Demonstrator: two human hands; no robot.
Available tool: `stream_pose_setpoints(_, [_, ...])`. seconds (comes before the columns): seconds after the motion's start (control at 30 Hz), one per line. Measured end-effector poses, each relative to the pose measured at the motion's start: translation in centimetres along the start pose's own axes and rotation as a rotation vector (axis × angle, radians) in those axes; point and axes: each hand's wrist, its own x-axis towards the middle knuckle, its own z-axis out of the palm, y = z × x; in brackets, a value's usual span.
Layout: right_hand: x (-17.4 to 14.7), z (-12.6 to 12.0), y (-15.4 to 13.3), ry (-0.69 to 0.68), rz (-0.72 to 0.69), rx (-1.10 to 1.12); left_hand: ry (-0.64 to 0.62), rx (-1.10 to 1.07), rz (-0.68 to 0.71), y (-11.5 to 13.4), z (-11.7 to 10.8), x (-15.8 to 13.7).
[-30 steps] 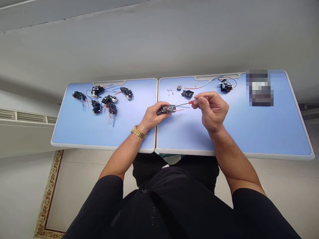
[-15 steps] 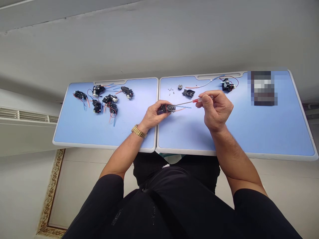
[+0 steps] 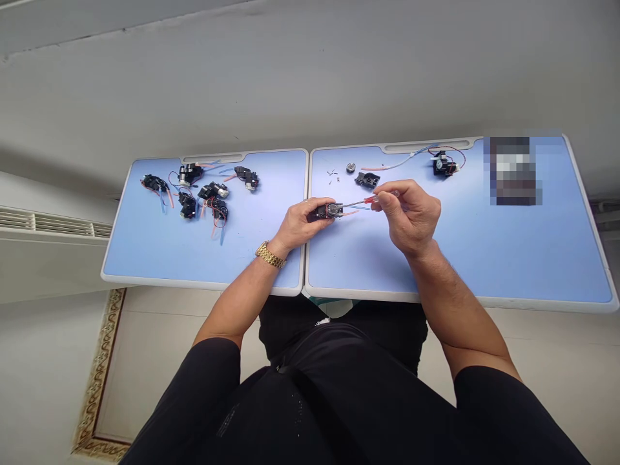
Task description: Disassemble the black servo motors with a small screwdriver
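My left hand [image 3: 299,224] grips a small black pump unit [image 3: 331,211] with a motor and thin tubes, between thumb and fingers, just right of the gap between the two table halves. In my right hand [image 3: 411,216] is a screwdriver [image 3: 369,200] with a red and clear handle, held in a pinch. Its shaft points left, and the tip is at the unit's round part; whether it touches cannot be made out. Behind the unit lie an open black housing piece [image 3: 367,179], a small round part [image 3: 351,168] and several tiny screws [image 3: 331,173].
Several similar black units [image 3: 213,190] with tubes and wires lie on the left table half [image 3: 145,258]. Another unit [image 3: 443,165] with a long tube is at the back right. A pixelated dark object [image 3: 513,171] lies farther right. A wall rises behind the table.
My right hand has moved left and slightly nearer the unit, bringing the screwdriver with it. My left hand keeps its hold almost unmoved.
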Motion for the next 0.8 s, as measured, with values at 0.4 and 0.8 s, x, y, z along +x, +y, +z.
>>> stream_pose_setpoints(0.4, [0.02,-0.16,0.26,-0.003,-0.031,-0.011,-0.009,0.011,0.013,-0.07,0.02,0.01])
stream_pose_setpoints(0.8, [0.05,-0.32,0.05,-0.031,-0.052,-0.049,-0.003,0.024,0.02,-0.14,0.11,0.03])
